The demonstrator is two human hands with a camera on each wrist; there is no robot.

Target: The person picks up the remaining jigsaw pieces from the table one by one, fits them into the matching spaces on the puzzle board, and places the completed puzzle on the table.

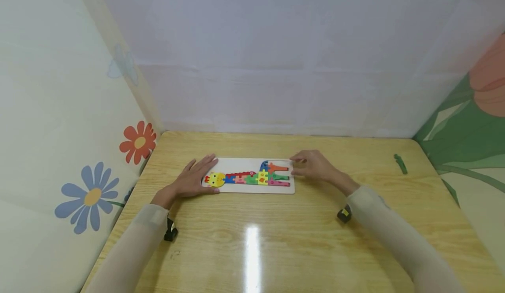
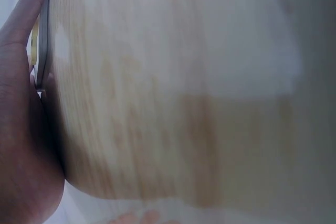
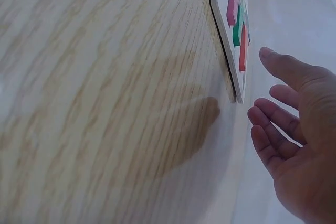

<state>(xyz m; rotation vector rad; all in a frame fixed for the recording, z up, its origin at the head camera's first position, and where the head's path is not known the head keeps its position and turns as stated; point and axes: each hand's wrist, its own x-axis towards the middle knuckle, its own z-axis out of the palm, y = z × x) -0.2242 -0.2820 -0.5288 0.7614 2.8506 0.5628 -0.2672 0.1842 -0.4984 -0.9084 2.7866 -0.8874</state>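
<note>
A white puzzle board (image 1: 236,188) lies flat on the table, bearing a giraffe of coloured pieces. Its yellow head (image 1: 217,179) is at the left end; an orange leg piece (image 1: 279,167), a green one and a pink one (image 1: 279,183) point right. My left hand (image 1: 194,180) spans the board's left end, thumb along the near edge and straight fingers toward the far corner. In the left wrist view, the thumb (image 2: 23,11) lies against the board's side. At the right end, my right hand (image 1: 313,166) hovers by the far corner, fingers loosely bent with nothing between them.
A small green object (image 1: 400,163) lies on the wooden table (image 1: 307,244) at the far right. White cloth (image 1: 276,95) hangs behind the table, and flower-printed panels stand at both sides. Each wrist carries a small black camera.
</note>
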